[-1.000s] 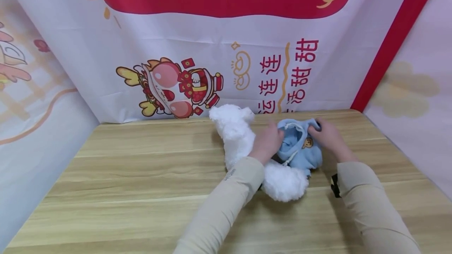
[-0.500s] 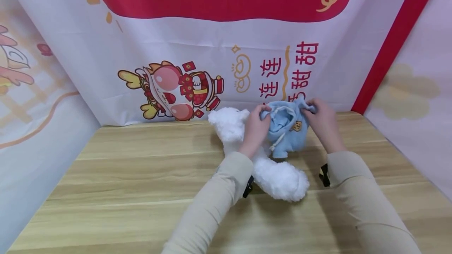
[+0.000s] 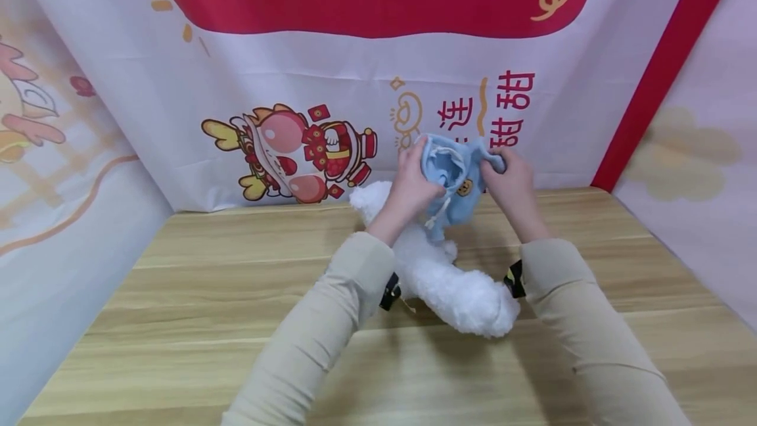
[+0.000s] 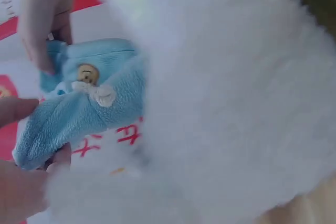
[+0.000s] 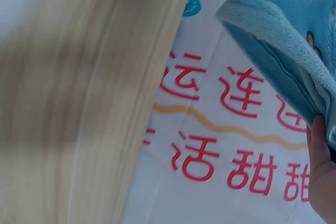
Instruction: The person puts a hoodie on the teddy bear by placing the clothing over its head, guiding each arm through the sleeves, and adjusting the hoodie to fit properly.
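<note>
A small light-blue plush hoodie (image 3: pixel 458 210), with white drawstrings and a brown bear button, is held up between both hands over the back of the table. My left hand (image 3: pixel 408 186) pinches the edge of its hood opening. On the other side my right hand (image 3: pixel 512 184) grips a bunched fold; in the right wrist view that hand (image 5: pixel 323 174) has its fingers at the garment's open edge (image 5: pixel 283 40). Beneath lies a white fluffy stuffed toy (image 3: pixel 458 291), its upper part partly hidden by the left forearm. The toy's fur (image 4: pixel 236 98) fills much of the left wrist view.
The wood-grain table (image 3: pixel 195 321) ends against a white printed cloth backdrop (image 3: pixel 355 64) with red lettering and a cartoon figure. Patterned cloth hangs at the left and right sides. Black wrist devices (image 3: pixel 390 292) sit below both sleeve cuffs, close over the toy.
Both hands have lifted the hoodie up and to the left, from beside the toy to above its upper part. The toy stays roughly in place.
</note>
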`<control>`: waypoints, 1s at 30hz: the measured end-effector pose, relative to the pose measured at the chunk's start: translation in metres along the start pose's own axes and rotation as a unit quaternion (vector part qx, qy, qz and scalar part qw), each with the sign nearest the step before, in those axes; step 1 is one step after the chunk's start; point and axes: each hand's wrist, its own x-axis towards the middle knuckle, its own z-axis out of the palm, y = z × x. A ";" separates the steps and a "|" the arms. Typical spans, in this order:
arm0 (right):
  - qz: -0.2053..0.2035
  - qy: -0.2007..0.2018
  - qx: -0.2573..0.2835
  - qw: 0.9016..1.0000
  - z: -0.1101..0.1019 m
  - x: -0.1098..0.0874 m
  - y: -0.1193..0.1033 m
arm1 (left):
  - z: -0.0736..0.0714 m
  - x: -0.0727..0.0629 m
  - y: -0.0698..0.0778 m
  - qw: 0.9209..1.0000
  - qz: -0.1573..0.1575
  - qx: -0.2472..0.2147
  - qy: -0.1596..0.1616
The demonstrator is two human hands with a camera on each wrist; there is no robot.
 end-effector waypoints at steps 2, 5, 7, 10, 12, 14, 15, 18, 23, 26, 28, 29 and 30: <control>0.004 -0.007 0.011 1.000 0.003 0.001 -0.006 | -0.010 0.001 0.003 1.000 -0.011 -0.003 -0.004; 0.012 -0.018 0.020 1.000 0.008 0.003 -0.013 | -0.028 0.002 0.002 1.000 -0.020 0.001 -0.008; 0.021 -0.032 0.017 0.999 0.010 0.003 -0.018 | -0.039 0.003 -0.001 1.000 -0.029 0.011 0.002; 0.035 -0.049 0.020 0.998 0.015 0.003 -0.021 | -0.055 0.005 -0.007 0.998 -0.052 0.017 0.022; 0.043 -0.063 0.020 0.997 0.019 0.002 -0.022 | -0.062 0.005 -0.011 0.997 -0.073 0.015 0.027; 0.050 -0.073 0.027 0.996 0.023 0.001 -0.020 | -0.066 0.005 -0.014 0.996 -0.088 0.008 0.026; 0.055 -0.079 0.030 0.995 0.025 0.001 -0.020 | -0.068 0.005 -0.015 0.995 -0.093 0.003 0.026; 0.070 -0.100 0.039 0.992 0.032 0.000 -0.016 | -0.069 0.006 -0.020 0.994 -0.100 -0.007 0.033; 0.105 -0.154 0.066 0.980 0.042 -0.003 -0.007 | -0.062 0.007 -0.033 0.995 -0.092 0.003 0.039; 0.118 -0.180 0.052 0.975 0.046 -0.006 -0.001 | -0.056 0.006 -0.039 0.995 -0.096 0.025 0.018; 0.116 -0.192 0.032 0.974 0.048 -0.008 0.002 | -0.053 0.003 -0.041 0.993 -0.109 0.035 -0.009; 0.114 -0.195 0.020 0.974 0.049 -0.009 0.003 | -0.052 0.002 -0.041 0.992 -0.117 0.046 -0.024; 0.110 -0.197 0.005 0.974 0.050 -0.010 0.004 | -0.051 0.000 -0.041 0.990 -0.125 0.054 -0.041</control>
